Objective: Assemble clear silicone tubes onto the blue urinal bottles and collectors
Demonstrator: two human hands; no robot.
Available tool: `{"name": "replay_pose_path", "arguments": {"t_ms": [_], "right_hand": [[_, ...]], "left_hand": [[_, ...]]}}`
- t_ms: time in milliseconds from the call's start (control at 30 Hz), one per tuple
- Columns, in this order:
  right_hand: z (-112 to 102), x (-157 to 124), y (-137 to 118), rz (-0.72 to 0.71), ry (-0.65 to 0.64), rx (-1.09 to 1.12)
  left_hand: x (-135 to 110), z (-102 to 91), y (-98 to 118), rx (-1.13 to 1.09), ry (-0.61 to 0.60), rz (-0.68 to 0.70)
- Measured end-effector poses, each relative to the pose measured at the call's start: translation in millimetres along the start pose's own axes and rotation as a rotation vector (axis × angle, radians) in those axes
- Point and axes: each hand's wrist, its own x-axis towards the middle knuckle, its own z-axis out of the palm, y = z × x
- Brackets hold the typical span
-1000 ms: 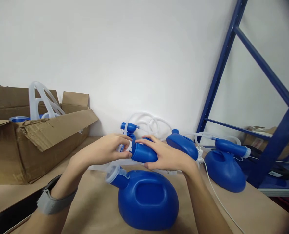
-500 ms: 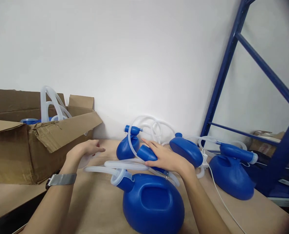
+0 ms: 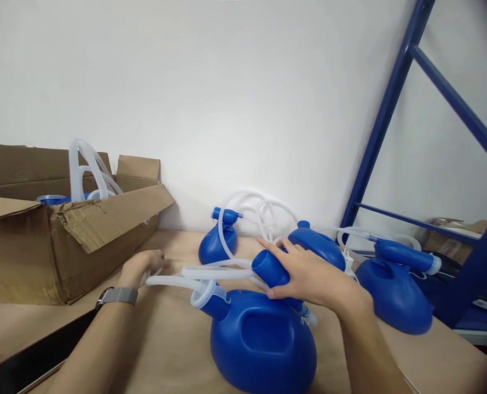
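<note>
A blue plastic urinal bottle [image 3: 264,350] with a recessed grip stands at the front, its neck and translucent cap [image 3: 202,294] tilted to the left. A whitish flexible tube [image 3: 214,273] leaves the cap and lies in loops above the bottle. My right hand [image 3: 309,271] is wrapped round a blue funnel-shaped mouthpiece [image 3: 270,268], whose open end faces left; a clear connector [image 3: 308,314] shows at its other end. At the left, my left hand [image 3: 143,265] is curled at the end of the tube loop and seems to grip it, though its fingertips are partly hidden.
An open cardboard box [image 3: 17,251] with tubes [image 3: 81,169] and blue parts stands on the left. More blue bottles [image 3: 216,243] [image 3: 315,243] [image 3: 395,295] with tubes stand behind and to the right. A blue metal rack [image 3: 385,117] rises at right. A black flat object [image 3: 34,355] lies front left.
My right hand has lifted the mouthpiece and drawn it right, turning its open end more toward me. My left hand has lowered slightly and closed in on the tube loop.
</note>
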Motion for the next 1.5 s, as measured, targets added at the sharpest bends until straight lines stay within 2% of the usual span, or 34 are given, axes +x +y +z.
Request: {"name": "replay_pose_path", "arguments": {"t_ms": [100, 167, 233, 300, 367, 400, 467, 567, 667, 833, 1033, 1133, 1333, 1500], "right_hand": [[-9, -15, 5, -0.05, -0.011, 0.039], [-13, -21, 4, -0.144, -0.019, 0.077], [-14, -22, 0, -0.234, -0.047, 0.105], [-14, -19, -6, -0.299, -0.086, 0.135], [-13, -16, -12, -0.349, -0.109, 0.155], [-13, -15, -14, -0.364, -0.115, 0.158], [-14, -14, -16, -0.363, -0.128, 0.151], [-16, -16, -16, -0.34, -0.175, 0.133], [-15, -15, -17, -0.352, -0.224, 0.101], [1, 1, -22, -0.443, -0.298, 0.109], [13, 21, -29, -0.426, -0.443, 0.089], [14, 24, -30, -0.416, -0.441, 0.087], [15, 26, -30, -0.413, -0.456, 0.076], [13, 26, -30, -0.39, -0.454, 0.067]], "left_hand": [[-11, -15.6, 1, -0.014, 0.036, 0.041], [-31, -34.7, 5, -0.034, 0.074, 0.101], [-65, -55.8, 17, -0.069, 0.128, 0.205], [-107, -70.5, 37, -0.135, 0.169, 0.451], [-146, -71.8, 63, -0.139, 0.065, 0.607], [-160, -67.2, 76, -0.108, 0.016, 0.637], [-174, -50.9, 99, -0.009, 0.019, 0.632], [-168, -25.8, 122, 0.159, 0.039, 0.605], [-156, -14.5, 133, 0.228, 0.024, 0.646], [-154, -10.7, 135, 0.257, -0.004, 0.709], [-157, -5.3, 132, 0.263, 0.135, 0.594], [-159, -6.0, 133, 0.304, 0.164, 0.634], [-157, -7.2, 141, 0.344, 0.073, 0.669], [-145, -12.2, 138, 0.208, -0.015, 0.822]]}}
